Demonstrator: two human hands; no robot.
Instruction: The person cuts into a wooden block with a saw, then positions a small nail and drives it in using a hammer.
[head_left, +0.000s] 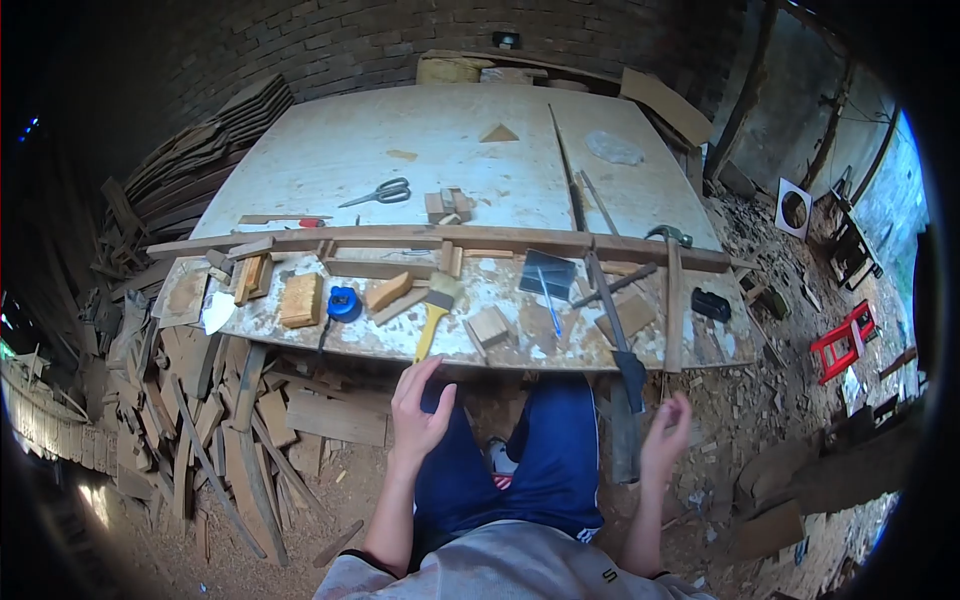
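My left hand (pixel 420 410) is raised in front of the table's near edge, thumb apart from the fingers, holding nothing. Its fingertips are right at the end of the yellow handle of a paintbrush (pixel 433 318), whose bristles point away from me. Lower right, my right hand (pixel 664 436) hovers with loosely bent fingers and nothing visible in it. Just beyond that hand is the wooden handle of a claw hammer (pixel 673 300), its head resting across a long wooden rail (pixel 480 238). A handsaw (pixel 610 300) with a dark grip overhangs the edge beside the hammer.
On the worktable (pixel 330 140) are a blue tape measure (pixel 344 304), scissors (pixel 380 192), a blue pen (pixel 549 300), a dark glassy plate (pixel 546 274) and several wood blocks (pixel 301 300). Scrap wood (pixel 215 420) covers the floor at left. A red stand (pixel 845 342) is at right.
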